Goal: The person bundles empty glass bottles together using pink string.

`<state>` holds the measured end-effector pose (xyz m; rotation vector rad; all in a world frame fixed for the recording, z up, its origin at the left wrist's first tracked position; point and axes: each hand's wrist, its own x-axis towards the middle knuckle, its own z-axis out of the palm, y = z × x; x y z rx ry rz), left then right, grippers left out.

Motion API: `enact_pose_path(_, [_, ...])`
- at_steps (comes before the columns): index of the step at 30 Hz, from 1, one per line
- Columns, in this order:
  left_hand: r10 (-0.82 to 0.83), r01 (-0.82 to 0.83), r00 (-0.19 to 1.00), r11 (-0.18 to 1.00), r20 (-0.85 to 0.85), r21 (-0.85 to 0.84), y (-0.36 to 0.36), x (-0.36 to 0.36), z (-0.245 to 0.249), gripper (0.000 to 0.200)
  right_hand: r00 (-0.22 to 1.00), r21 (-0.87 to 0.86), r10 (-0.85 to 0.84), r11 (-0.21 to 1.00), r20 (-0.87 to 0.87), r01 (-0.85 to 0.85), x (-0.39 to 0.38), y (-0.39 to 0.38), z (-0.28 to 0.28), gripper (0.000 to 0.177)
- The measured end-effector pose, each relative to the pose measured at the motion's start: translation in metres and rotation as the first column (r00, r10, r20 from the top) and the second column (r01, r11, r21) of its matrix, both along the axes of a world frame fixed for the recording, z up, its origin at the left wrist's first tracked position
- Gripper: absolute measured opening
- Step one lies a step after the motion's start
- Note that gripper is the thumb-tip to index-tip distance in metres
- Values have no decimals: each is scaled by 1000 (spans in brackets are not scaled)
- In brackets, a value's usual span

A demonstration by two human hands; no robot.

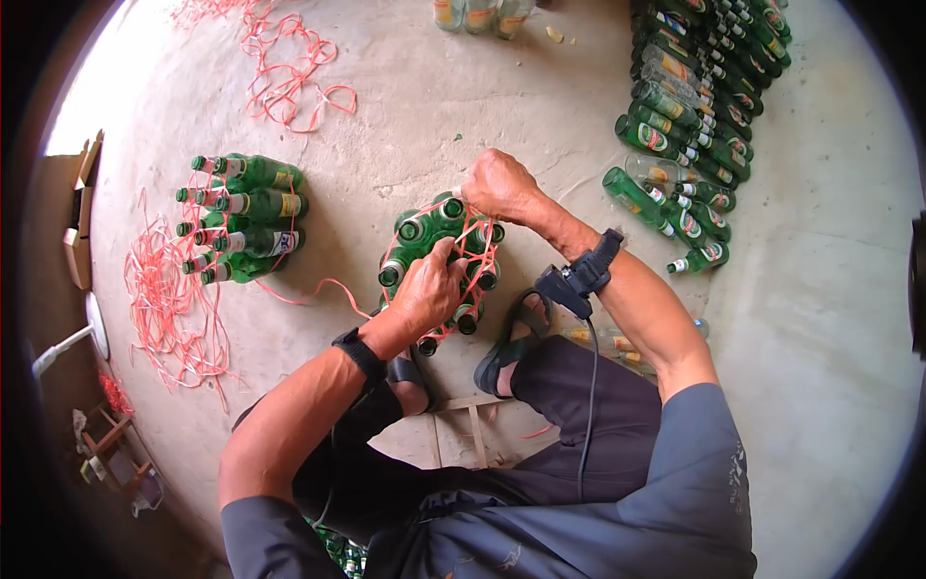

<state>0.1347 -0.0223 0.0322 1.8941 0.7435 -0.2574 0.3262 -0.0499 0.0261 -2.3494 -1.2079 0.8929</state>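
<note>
A cluster of upright green glass bottles (413, 230) stands on the floor between my feet, with pink plastic strapping (475, 234) looped around and across the necks. My left hand (430, 288) rests over the cluster, fingers closed on the strapping among the bottle tops. At the cluster's far right edge, my right hand (503, 187) is a fist around the strapping. What lies inside both hands is partly hidden. A loose pink strand (338, 286) trails left from the cluster.
Left of the cluster stands another strapped bundle of green bottles (256, 205), beside a tangled strapping heap (164, 299). More strapping (289, 72) lies farther back. Bottles lie stacked on the right (690, 116). Several clear bottles (480, 14) stand at the top.
</note>
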Motion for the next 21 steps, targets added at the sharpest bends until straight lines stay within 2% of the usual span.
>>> enact_pose_path(3, [22, -23, 999, 1000, 41, 17, -1, -1, -7, 32, 1000, -108, -14, 994, -5, 13, -10, 2, 26, 20])
enact_pose_path(6, [46, -48, 995, 999, 90, 13, -1, -2, -12, 29, 974, -105, 184, 980, 134, -171, -29, -3, 42, 16])
enact_pose_path(7, [92, -99, 986, 994, 141, 41, -3, -3, -12, 26, 966, -113, 220, 972, 133, -206, -34, -5, 43, 16])
enact_pose_path(12, [122, -120, 972, 993, 199, -23, -3, -4, -25, 20, 924, -131, 339, 939, 178, -319, -55, -4, 37, 17])
enact_pose_path(14, [121, -104, 981, 988, 155, -113, -1, -4, -30, 21, 877, -177, 434, 898, 204, -403, -59, 0, 33, 19])
enact_pose_path(15, [100, -90, 974, 994, 203, -60, -1, -4, -33, 22, 874, -181, 440, 895, 204, -408, -62, 2, 34, 20])
enact_pose_path(18, [66, -42, 960, 995, 271, -91, 0, -5, -40, 23, 861, -239, 487, 862, 149, -446, -61, 11, 39, 21])
enact_pose_path(19, [68, -44, 960, 995, 272, -94, 0, -4, -38, 23, 860, -242, 489, 861, 148, -448, -58, 17, 40, 21])
enact_pose_path(21, [-7, 4, 997, 999, 77, 40, 1, -1, -31, 25, 857, -333, 513, 816, 41, -472, -50, 36, 40, 23])
